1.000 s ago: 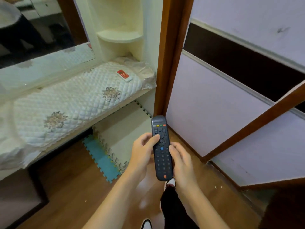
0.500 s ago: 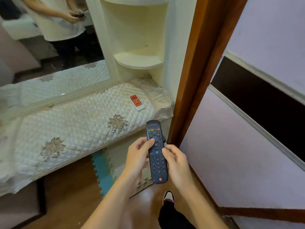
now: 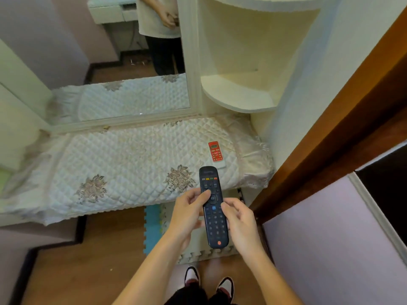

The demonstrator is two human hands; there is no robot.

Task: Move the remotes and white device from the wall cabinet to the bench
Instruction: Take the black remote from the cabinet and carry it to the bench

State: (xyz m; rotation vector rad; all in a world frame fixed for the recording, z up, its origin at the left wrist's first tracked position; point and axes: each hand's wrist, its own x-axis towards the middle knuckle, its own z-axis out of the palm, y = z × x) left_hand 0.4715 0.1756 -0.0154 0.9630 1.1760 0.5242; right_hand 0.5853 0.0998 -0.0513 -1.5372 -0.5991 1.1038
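In front of the bench (image 3: 110, 161), toward its right end, one black remote (image 3: 213, 208) is held lengthwise between both hands, with the buttons turned upward and the far tip seen against the bench's front edge. The left hand (image 3: 187, 213) is curled round the remote's left side, its thumb laid across the upper buttons. The right hand (image 3: 241, 223) is curled round the right side, its thumb set on the keys near the middle. A row of coloured buttons is seen near the remote's far end and one orange button at its near end. On the bench, near its right end, one red and white remote (image 3: 216, 153) is laid flat and face up, just beyond the black remote's tip; whether the two touch cannot be told. The bench is spread with a pale quilted cover (image 3: 136, 150) that bears embroidered flower patches, and its frilled edge is draped over the front. Behind the bench a mirror (image 3: 123, 62) is mounted, in which the cover and a person's torso and clasped hands are reflected. To the right of the mirror a cream corner shelf (image 3: 237, 95) is fixed above the bench's right end. A brown wooden door frame (image 3: 330, 128) is seen further right. Below the bench, blue and pale foam mats (image 3: 152, 227) are laid on a wooden floor (image 3: 77, 271), and two shoes (image 3: 191, 275) are seen at the lower edge.
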